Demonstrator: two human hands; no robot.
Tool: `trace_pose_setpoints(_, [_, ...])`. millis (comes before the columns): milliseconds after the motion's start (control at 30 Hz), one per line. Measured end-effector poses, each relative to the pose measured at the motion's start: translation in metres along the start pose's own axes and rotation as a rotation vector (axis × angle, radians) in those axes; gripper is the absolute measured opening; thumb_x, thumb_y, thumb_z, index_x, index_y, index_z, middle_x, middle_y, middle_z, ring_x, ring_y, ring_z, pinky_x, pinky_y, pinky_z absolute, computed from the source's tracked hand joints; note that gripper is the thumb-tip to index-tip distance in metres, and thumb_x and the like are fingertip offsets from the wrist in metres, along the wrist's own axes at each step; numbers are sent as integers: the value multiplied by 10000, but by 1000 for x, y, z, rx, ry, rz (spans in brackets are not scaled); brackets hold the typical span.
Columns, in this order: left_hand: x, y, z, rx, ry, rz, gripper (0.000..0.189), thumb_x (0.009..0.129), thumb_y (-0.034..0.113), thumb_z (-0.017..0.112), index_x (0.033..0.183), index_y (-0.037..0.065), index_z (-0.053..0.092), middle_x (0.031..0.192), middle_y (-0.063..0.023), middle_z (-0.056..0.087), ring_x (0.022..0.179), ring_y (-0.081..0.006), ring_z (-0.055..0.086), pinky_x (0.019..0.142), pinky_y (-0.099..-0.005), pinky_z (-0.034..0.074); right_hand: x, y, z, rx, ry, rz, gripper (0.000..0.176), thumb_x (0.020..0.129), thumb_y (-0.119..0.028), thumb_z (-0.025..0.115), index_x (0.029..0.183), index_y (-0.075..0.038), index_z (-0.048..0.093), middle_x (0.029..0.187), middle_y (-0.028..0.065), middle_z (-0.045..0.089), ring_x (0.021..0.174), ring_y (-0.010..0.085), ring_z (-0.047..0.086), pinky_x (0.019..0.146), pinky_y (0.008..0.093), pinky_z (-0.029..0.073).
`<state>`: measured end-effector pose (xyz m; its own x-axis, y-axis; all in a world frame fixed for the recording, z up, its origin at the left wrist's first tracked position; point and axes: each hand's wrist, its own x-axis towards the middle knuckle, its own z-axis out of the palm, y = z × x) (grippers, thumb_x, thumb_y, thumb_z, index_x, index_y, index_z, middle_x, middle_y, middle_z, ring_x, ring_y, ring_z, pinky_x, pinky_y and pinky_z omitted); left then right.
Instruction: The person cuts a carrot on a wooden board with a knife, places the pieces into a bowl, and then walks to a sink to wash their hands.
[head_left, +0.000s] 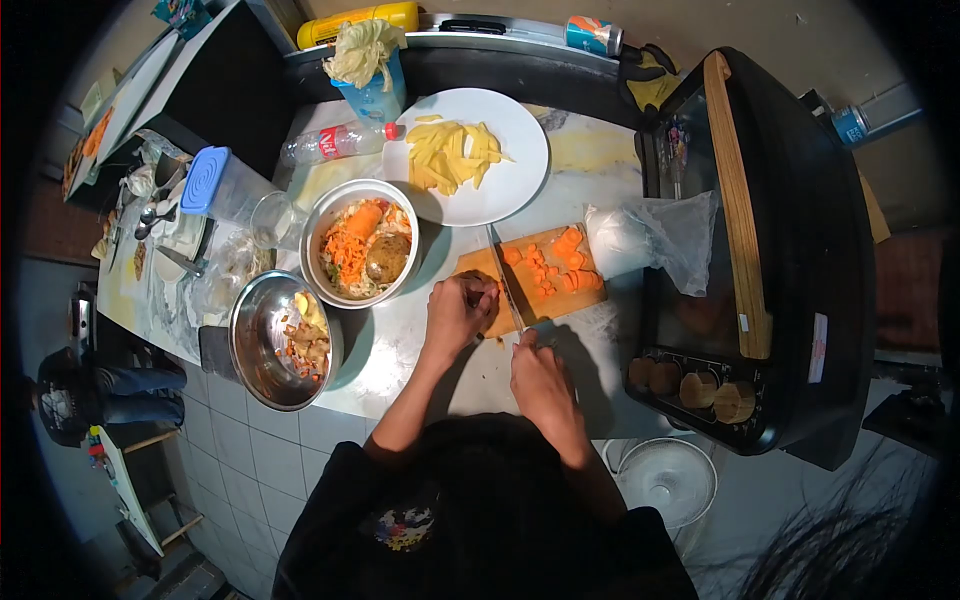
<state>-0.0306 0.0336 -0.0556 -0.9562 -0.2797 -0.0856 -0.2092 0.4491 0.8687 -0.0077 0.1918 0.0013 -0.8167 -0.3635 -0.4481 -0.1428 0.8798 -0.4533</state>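
Note:
A wooden cutting board [592, 298] lies on the counter with chopped orange carrot [572, 258] spread over its right part. My right hand [545, 378] grips a knife [506, 278] by its handle, the blade pointing away from me across the board. Left of the blade, my left hand [458, 308] is closed with its fingers curled at the board's edge. A little orange shows between those fingers and the blade, seemingly a carrot piece mostly hidden by the hand. Small orange scraps lie near the board's front edge.
Behind the board is a white plate [525, 165] of yellow strips. To the left stand a white pot [312, 222] with grated carrot and a steel bowl [335, 345] of peelings. A plastic bag [615, 240] and black oven [800, 300] flank the right. Another person [75, 395] stands far left.

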Motion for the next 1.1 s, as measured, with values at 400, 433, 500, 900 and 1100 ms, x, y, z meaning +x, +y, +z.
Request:
trace_pose_setpoints(400, [0,3,0,-19,-57,-73,132,825,3,688,944,-18,740,882,-153,718,756,-249,687,715,-340,516,-4,-8,5,-34,60,-53,223,893,15,475,1069,149,492,822,329,656,812,464,678,690,494,560])
trace_pose_setpoints(433, [0,4,1,-10,-49,-63,133,822,6,689,942,-17,740,884,-153,718,752,-255,685,713,-344,514,-5,-7,5,-35,78,-59,222,891,19,476,1069,150,494,816,326,656,805,463,679,685,490,561])
trace_pose_setpoints(500, [0,3,1,5,-47,-54,132,821,10,689,940,-12,741,884,-154,719,748,-261,682,712,-347,513,-4,-7,8,-44,80,-51,214,891,19,477,1063,145,497,811,325,656,803,461,680,685,490,561])
trace_pose_setpoints(900, [0,1,1,-39,-46,-31,114,821,-7,681,920,-19,735,866,-152,708,743,-257,680,721,-337,514,-6,-4,12,-31,50,-19,194,903,5,482,1050,132,497,814,328,653,818,468,672,702,501,550])
trace_pose_setpoints(1100, [-3,-2,0,-62,-54,12,143,817,-23,697,958,-38,722,899,-144,693,776,-232,680,726,-323,514,-3,0,-2,-5,0,14,171,915,-5,465,1038,110,496,830,331,651,836,473,666,731,514,543])
